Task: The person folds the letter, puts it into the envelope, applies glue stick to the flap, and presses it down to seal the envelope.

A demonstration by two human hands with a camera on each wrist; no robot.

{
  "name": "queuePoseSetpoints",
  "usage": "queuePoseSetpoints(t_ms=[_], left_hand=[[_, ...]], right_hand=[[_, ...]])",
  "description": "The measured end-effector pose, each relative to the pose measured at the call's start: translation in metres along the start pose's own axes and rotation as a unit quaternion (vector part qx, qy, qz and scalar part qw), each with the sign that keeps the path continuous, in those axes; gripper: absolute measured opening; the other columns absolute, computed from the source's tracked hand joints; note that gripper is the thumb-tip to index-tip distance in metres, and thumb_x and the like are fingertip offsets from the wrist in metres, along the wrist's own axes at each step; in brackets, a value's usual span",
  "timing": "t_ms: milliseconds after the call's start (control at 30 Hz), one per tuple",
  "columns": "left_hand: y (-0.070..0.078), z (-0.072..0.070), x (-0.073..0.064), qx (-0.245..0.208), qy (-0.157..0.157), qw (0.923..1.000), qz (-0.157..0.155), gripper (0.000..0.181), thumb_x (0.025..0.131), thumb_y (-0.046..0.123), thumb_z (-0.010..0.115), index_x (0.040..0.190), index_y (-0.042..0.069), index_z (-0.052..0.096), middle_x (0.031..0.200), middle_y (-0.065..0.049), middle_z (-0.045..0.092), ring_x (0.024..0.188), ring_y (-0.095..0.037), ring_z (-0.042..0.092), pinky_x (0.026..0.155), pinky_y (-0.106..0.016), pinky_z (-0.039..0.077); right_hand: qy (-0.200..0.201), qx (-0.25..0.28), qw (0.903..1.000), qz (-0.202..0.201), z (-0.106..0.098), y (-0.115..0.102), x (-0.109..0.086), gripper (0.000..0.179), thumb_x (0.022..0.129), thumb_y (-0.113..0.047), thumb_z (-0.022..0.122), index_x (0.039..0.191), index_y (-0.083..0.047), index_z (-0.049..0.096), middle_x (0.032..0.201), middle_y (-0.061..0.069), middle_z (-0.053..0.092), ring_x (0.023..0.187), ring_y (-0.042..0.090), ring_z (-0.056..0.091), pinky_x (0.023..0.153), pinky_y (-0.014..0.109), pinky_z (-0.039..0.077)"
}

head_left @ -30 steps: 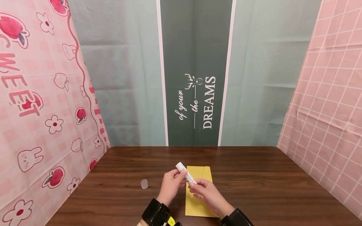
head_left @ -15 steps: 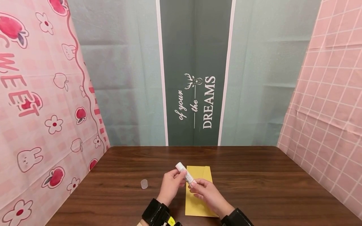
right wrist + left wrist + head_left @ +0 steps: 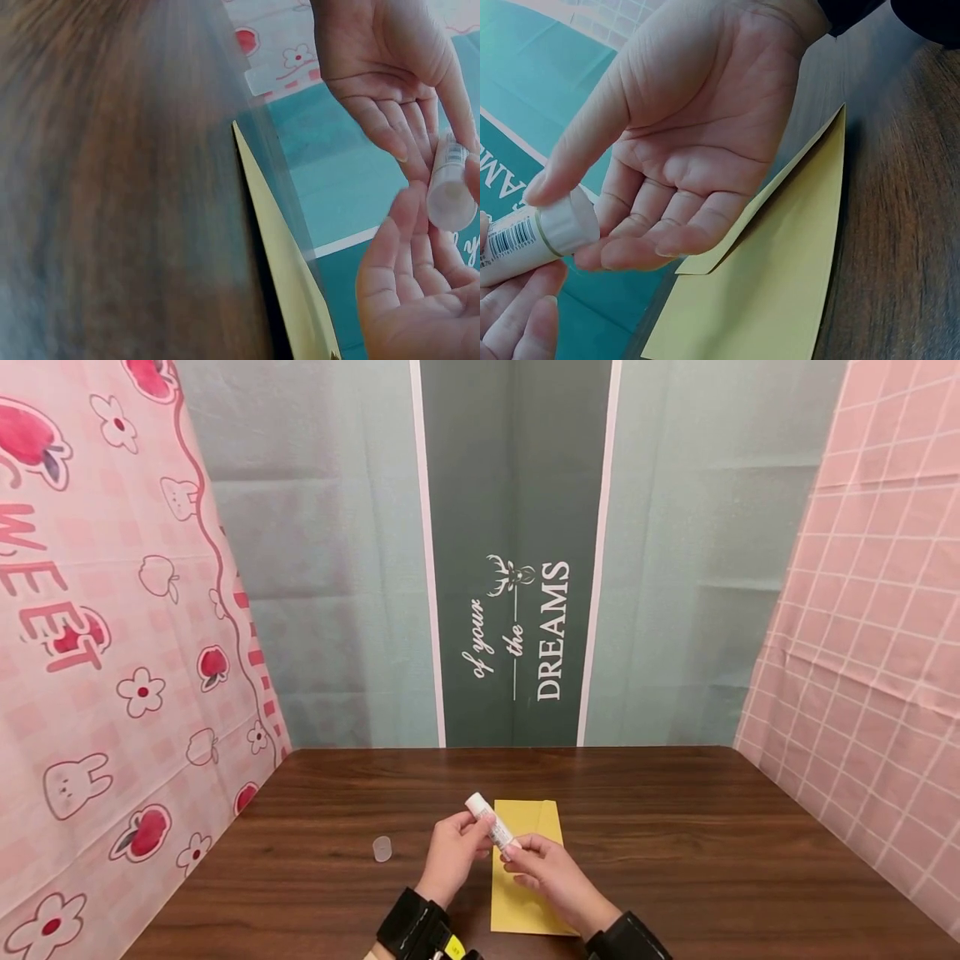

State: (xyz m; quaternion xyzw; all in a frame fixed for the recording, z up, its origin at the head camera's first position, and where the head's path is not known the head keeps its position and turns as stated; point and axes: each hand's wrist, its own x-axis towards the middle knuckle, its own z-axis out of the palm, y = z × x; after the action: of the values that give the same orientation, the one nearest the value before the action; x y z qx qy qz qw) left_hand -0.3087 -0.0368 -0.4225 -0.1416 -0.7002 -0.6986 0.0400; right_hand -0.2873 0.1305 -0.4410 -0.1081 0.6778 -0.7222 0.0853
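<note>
A white glue stick (image 3: 492, 824) is held slantwise above the yellow envelope (image 3: 525, 902) by both hands. My left hand (image 3: 450, 857) pinches its upper end, thumb on the smooth white base in the left wrist view. With thumb and fingertips, my right hand (image 3: 551, 870) grips the lower end. In the right wrist view the glue stick (image 3: 452, 187) turns its uncapped round end toward the camera; the glue inside looks pale. A printed barcode shows on the tube in the left wrist view. The small translucent cap (image 3: 382, 849) lies on the table, left of my left hand.
The dark wooden table (image 3: 712, 860) reaches back to a green and grey-blue curtain (image 3: 517, 718). Pink printed cloth (image 3: 142, 693) hangs at the left, and pink checked cloth (image 3: 862, 693) at the right. The envelope's flap stands slightly raised in the left wrist view.
</note>
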Motion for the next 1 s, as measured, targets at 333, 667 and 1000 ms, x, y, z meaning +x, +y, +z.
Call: queuePoseSetpoints(t_ms=[333,667,1000], left_hand=[[-0.002,-0.002,0.001,-0.008,0.002,1.0,0.004,0.038,0.091,0.022,0.061,0.106,-0.012,0.06,0.091,-0.019,0.069,0.077,-0.022,0.068,0.07,-0.041,0.054],[0.008,-0.002,-0.004,0.0,0.001,1.0,-0.002,0.035,0.092,0.02,0.06,0.106,-0.013,0.06,0.093,-0.021,0.068,0.079,-0.026,0.068,0.071,-0.043,0.053],[0.01,-0.002,-0.004,-0.004,-0.003,1.0,-0.006,0.036,0.092,0.019,0.06,0.107,-0.013,0.06,0.093,-0.021,0.068,0.079,-0.025,0.068,0.072,-0.042,0.053]], right_hand=[[-0.012,0.028,0.9995,0.008,-0.001,0.004,0.001,0.045,0.097,-0.033,0.049,0.112,0.008,0.056,0.094,0.005,0.067,0.084,0.012,0.061,0.075,0.025,0.049],[0.006,0.003,1.0,0.004,0.001,0.001,0.0,0.047,0.096,-0.032,0.052,0.117,0.01,0.052,0.101,0.008,0.064,0.092,0.017,0.061,0.081,0.032,0.049],[0.019,0.012,0.9998,0.002,0.002,0.001,0.0,0.041,0.093,-0.029,0.057,0.109,0.009,0.056,0.092,0.004,0.063,0.085,0.014,0.059,0.078,0.028,0.05]])
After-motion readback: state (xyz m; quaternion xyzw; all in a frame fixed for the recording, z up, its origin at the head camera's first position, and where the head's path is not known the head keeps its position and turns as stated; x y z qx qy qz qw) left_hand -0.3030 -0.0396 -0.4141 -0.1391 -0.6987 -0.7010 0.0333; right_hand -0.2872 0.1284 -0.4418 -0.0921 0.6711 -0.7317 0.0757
